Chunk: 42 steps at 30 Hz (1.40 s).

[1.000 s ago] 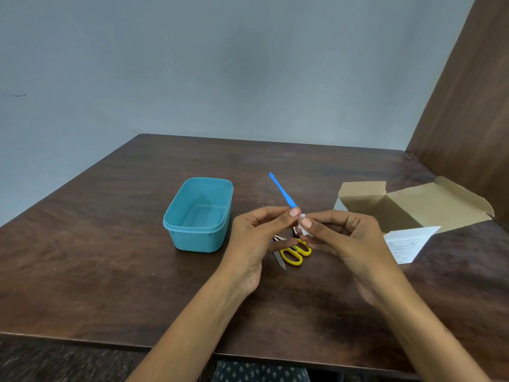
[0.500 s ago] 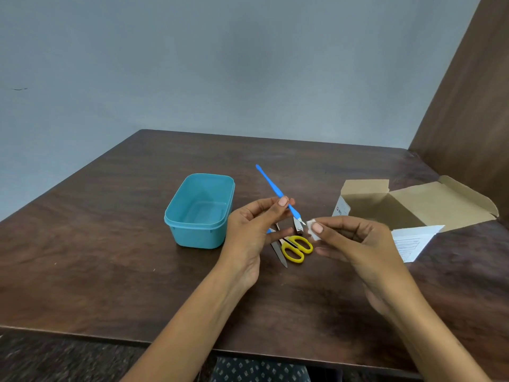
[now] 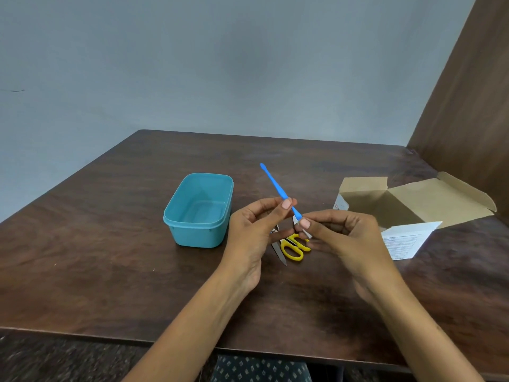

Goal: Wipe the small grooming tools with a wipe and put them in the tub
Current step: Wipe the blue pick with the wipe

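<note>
My left hand (image 3: 254,230) pinches a thin blue stick tool (image 3: 275,186) that points up and away to the left. My right hand (image 3: 344,238) pinches a small white wipe (image 3: 298,222) round the tool's lower end. Below the hands, small scissors with yellow handles (image 3: 292,248) and a metal tool (image 3: 278,250) lie on the table. An open teal tub (image 3: 199,209) with nothing inside stands to the left of my left hand.
The dark wooden table (image 3: 110,244) carries an open cardboard box (image 3: 413,201) at the right, with a printed white leaflet (image 3: 405,241) in front of it. A brown wooden panel (image 3: 468,106) rises at the right edge.
My right hand, which had drawn the wipe off the tool's end half a second ago, has come back onto it. The blue tool stays tilted in my left hand.
</note>
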### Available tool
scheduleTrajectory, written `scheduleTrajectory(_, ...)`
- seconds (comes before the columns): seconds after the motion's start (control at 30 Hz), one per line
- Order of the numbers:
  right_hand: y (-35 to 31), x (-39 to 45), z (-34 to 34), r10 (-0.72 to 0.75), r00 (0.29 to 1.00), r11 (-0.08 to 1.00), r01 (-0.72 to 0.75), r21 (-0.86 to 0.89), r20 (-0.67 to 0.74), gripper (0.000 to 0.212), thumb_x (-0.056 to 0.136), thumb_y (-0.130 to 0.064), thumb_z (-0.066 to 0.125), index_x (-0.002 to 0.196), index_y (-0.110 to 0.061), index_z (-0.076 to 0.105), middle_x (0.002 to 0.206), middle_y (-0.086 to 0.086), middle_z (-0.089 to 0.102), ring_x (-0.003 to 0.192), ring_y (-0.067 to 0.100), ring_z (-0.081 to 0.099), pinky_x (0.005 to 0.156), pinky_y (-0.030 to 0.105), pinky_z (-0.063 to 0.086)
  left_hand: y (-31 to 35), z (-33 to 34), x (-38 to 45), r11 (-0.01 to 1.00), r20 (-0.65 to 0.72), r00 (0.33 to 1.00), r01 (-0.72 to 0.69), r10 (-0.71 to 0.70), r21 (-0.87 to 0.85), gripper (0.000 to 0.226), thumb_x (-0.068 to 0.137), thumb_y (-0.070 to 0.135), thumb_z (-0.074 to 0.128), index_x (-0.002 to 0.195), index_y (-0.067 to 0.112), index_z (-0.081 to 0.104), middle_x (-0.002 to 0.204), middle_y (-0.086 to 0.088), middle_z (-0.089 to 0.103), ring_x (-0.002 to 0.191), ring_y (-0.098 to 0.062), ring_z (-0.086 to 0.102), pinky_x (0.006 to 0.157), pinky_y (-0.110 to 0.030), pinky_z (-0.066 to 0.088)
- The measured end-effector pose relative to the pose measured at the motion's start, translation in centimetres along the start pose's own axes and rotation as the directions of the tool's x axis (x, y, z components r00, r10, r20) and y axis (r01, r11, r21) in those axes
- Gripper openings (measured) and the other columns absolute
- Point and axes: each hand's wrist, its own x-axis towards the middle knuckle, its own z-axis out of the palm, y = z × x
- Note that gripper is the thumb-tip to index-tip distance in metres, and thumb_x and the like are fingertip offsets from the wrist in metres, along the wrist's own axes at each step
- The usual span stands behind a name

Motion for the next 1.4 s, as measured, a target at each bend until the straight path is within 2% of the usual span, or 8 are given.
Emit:
scheduleTrajectory(0.23, 0.5, -0.3, -0.5, 0.036, 0.999, 0.999, -0.036, 0.003, -0.020, 0.009, 0.077, -0.006, 0.072, 0.086, -0.007, 0.074, 0.075, 0.008, 0.075, 0.071, 0.016, 0.072, 0.063, 0.023, 0.058, 0.2, -0.4, 0.3, 1.000, -0.038, 0.999, -0.011, 0.011, 0.011, 0.026, 0.080, 0.019, 0.068, 0.101, 0.005, 0.071, 0.095, 0.000, 0.075, 0.088, -0.008, 0.068, 0.074, -0.031, 0.060)
scheduleTrajectory(0.4, 0.3, -0.4, -0.9, 0.006, 0.999, 0.994, 0.000, 0.110, -0.051, 0.013, 0.077, -0.003, 0.069, 0.089, -0.008, 0.070, 0.079, 0.009, 0.075, 0.070, 0.018, 0.072, 0.060, 0.020, 0.056, 0.1, -0.3, 0.2, 1.000, -0.029, 0.999, 0.015, -0.015, 0.002, 0.020, 0.083, 0.020, 0.066, 0.097, 0.007, 0.073, 0.098, -0.002, 0.075, 0.093, -0.010, 0.068, 0.077, -0.032, 0.058)
scheduleTrajectory(0.57, 0.3, -0.2, -1.0, 0.069, 0.997, 0.986, -0.072, 0.147, 0.026, 0.024, 0.072, -0.018, 0.068, 0.092, -0.007, 0.073, 0.090, 0.010, 0.075, 0.089, 0.021, 0.072, 0.078, 0.023, 0.057, 0.1, -0.4, 0.1, 1.000, -0.025, 0.999, 0.029, -0.029, 0.011, 0.020, 0.084, 0.021, 0.066, 0.098, 0.008, 0.073, 0.097, -0.001, 0.075, 0.096, -0.011, 0.068, 0.078, -0.032, 0.058)
scheduleTrajectory(0.73, 0.2, -0.2, -1.3, 0.114, 0.990, 0.988, -0.122, 0.092, 0.080, 0.031, 0.073, 0.000, 0.072, 0.103, -0.009, 0.070, 0.099, 0.010, 0.074, 0.099, 0.020, 0.069, 0.092, 0.032, 0.051, 0.0, -0.4, 0.1, 0.999, -0.030, 0.999, 0.039, -0.038, 0.006, 0.017, 0.084, 0.022, 0.066, 0.094, 0.011, 0.074, 0.097, -0.001, 0.075, 0.096, -0.012, 0.068, 0.077, -0.030, 0.057)
scheduleTrajectory(0.9, 0.3, -0.4, -0.9, 0.095, 0.994, 0.981, -0.103, 0.167, 0.055, 0.016, 0.083, 0.001, 0.061, 0.097, 0.000, 0.070, 0.090, 0.015, 0.075, 0.085, 0.024, 0.072, 0.077, 0.024, 0.058, 0.0, -0.4, 0.1, 0.999, -0.031, 0.998, 0.053, -0.053, -0.002, 0.017, 0.084, 0.022, 0.066, 0.095, 0.012, 0.073, 0.097, 0.000, 0.075, 0.098, -0.012, 0.068, 0.071, -0.025, 0.057)
scheduleTrajectory(1.1, 0.6, -0.2, 0.0, 0.013, 0.998, 0.999, -0.011, 0.034, -0.057, 0.011, 0.080, -0.004, 0.068, 0.090, -0.006, 0.074, 0.077, 0.008, 0.074, 0.066, 0.013, 0.071, 0.058, 0.019, 0.055, -0.2, -0.2, 0.1, 0.998, -0.011, 0.998, 0.068, -0.067, 0.010, 0.019, 0.083, 0.021, 0.067, 0.097, 0.011, 0.073, 0.097, -0.001, 0.075, 0.097, -0.012, 0.069, 0.079, -0.030, 0.057)
scheduleTrajectory(1.27, 0.3, -0.4, 0.0, -0.018, 1.000, 1.000, 0.019, 0.024, -0.020, 0.018, 0.082, 0.002, 0.065, 0.086, -0.012, 0.075, 0.079, 0.006, 0.076, 0.072, 0.016, 0.072, 0.061, 0.020, 0.056, -0.4, -0.2, 0.3, 0.999, -0.042, 0.999, 0.034, -0.033, 0.038, 0.023, 0.080, 0.020, 0.070, 0.099, 0.007, 0.073, 0.092, -0.004, 0.074, 0.098, -0.016, 0.067, 0.078, -0.030, 0.058)
scheduleTrajectory(1.4, -0.6, -0.7, -0.5, 0.088, 0.994, 0.994, -0.092, 0.064, 0.061, 0.027, 0.088, 0.003, 0.053, 0.082, -0.012, 0.075, 0.084, 0.008, 0.076, 0.080, 0.021, 0.073, 0.071, 0.026, 0.059, -0.6, -0.2, 0.4, 0.996, -0.068, 0.997, -0.018, 0.024, 0.087, 0.022, 0.080, 0.019, 0.071, 0.099, 0.007, 0.073, 0.084, 0.000, 0.072, 0.090, -0.014, 0.066, 0.075, -0.028, 0.059)
